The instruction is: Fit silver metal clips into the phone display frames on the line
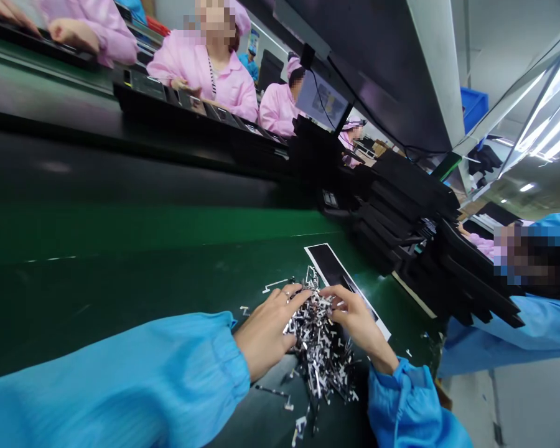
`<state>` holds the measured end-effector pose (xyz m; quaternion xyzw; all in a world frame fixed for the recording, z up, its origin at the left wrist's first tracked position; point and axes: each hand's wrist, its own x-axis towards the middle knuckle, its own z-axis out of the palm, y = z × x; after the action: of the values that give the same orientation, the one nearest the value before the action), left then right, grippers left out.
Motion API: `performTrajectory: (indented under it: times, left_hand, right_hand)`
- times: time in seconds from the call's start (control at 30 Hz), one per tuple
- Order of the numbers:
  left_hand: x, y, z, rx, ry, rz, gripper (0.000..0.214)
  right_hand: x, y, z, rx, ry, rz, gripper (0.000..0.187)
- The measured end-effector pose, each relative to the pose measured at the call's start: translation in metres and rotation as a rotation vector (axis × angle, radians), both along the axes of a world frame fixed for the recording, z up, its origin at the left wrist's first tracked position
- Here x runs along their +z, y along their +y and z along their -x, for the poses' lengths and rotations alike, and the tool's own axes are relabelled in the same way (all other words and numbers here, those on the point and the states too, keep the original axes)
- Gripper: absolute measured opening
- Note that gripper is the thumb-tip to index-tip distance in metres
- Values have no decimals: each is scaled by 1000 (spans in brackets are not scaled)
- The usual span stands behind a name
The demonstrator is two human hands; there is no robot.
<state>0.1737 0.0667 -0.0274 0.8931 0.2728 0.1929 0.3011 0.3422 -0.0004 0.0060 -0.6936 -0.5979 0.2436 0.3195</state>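
A heap of small silvery and black strip-like parts (320,358) lies on the green work surface (98,298); their exact kind is too small to tell. My left hand (273,326) rests against the heap's left side, fingers stretched over its top and thumb apart. On the opposite side, my right hand (359,320) touches the upper right of the heap with bent, separated fingers. Both hands cup the parts between them, with no single piece visibly gripped. A black panel with a white border (326,261) lies just behind my right hand. Several loose strips (300,429) are scattered around the heap.
Stacked black trays (401,205) rise at the right of the bench. Beyond a raised dark ledge (98,155), a long black tray (168,115) holds flat devices. Co-workers in pink (210,74) sit across; a person in blue (518,330) is at the right. A monitor (324,99) hangs behind.
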Motion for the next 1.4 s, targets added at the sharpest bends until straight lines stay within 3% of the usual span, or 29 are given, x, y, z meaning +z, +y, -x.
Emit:
performTrajectory:
  times: [0.13,0.3,0.53,0.67,0.73,0.83,0.93,1.1,1.4]
  left_hand:
    - [-3,-1,-5,36,-91,52,60]
    - [7,3,-2,110,-198,78,39]
    - [17,9,7,153,-224,66,25]
    - [20,0,14,175,-255,5,27]
    - [19,-16,13,111,-319,-105,27]
    - [10,-50,4,-154,-458,-485,24]
    - [-3,-80,-13,-381,-350,-781,21]
    - [-13,-91,-33,-377,-84,-760,21]
    - [9,-79,-34,-474,15,-647,17]
  right_hand:
    - [7,-1,8,10,246,-14,32]
    - [14,-3,15,6,429,-75,23]
    - [20,-4,19,33,527,-124,17]
    - [21,-5,15,-65,485,-205,13]
    - [20,-5,12,-147,454,-269,12]
    - [17,-3,8,-246,420,-343,12]
    - [14,-1,8,-269,403,-347,13]
    - [14,0,11,-265,368,-328,14]
    - [9,2,7,-243,270,-294,17]
